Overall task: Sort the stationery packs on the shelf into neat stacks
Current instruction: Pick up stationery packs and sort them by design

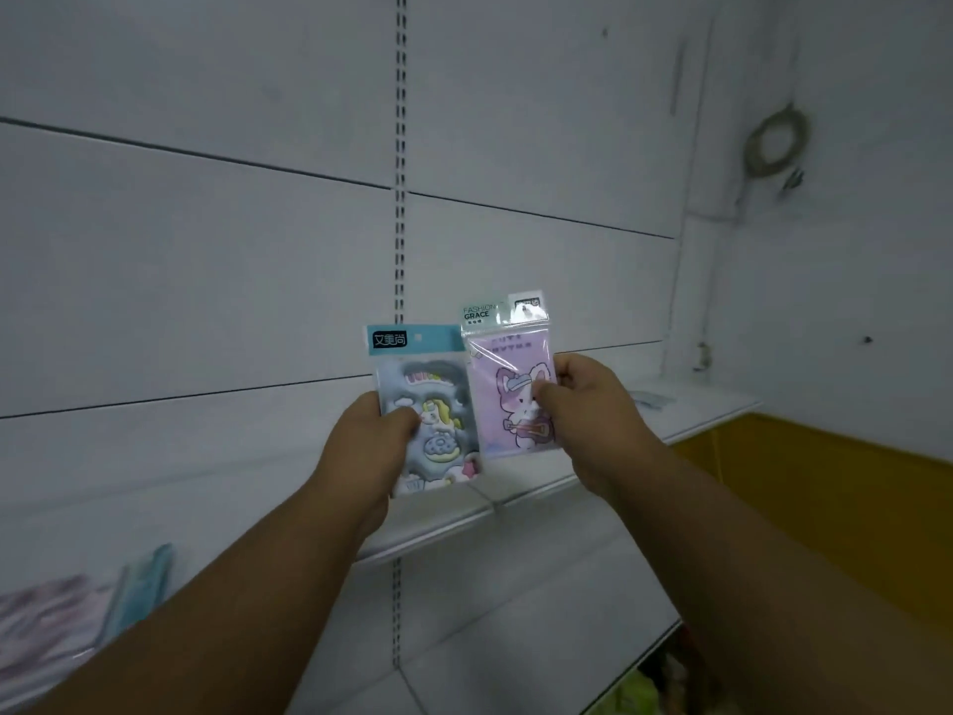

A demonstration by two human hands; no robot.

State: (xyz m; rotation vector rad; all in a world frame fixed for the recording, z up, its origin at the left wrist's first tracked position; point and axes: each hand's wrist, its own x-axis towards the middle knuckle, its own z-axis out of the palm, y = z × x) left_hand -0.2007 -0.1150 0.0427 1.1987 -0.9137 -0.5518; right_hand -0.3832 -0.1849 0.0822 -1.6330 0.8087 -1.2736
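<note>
Two packs are up in front of the shelf wall, one per hand. L hand has a closed grip on the unicorn sticker pack, thumb across its lower front, fingers hidden behind; the pack's bottom L corner is covered by the hand. R hand pinches the bunny pack at its R edge, thumb on the front, rest of fingers out of sight behind it. The packs sit side by side, inner edges touching or maybe slightly overlapping, hard to say w/ the glare.

Bunny pack: print near its top is blurred, only "FASHION GRACE" on the header reads. Unicorn pack: teal header w/ a dark logo box, puffy raised stickers under clear film.

Behind and below both grips runs a white shelf, its front lip partly blocked by the wrists. Right of the R grip, farther along that shelf, lies a flat clear packet, too faint to ID. Low and far L of the L grip, a blurry stack of packs is cut off by the frame edge, w/ teal-edged ones leaning beside it. A slotted upright rail rises above the grips between smooth white panels. Up and R of the R grip, a coiled cable hangs on the wall. Below-right, a yellow panel, and some greenish items at the bottom edge, unreadable.

Both packs are glossy plastic sleeves, rectangular, w/ hang-tab headers.
</note>
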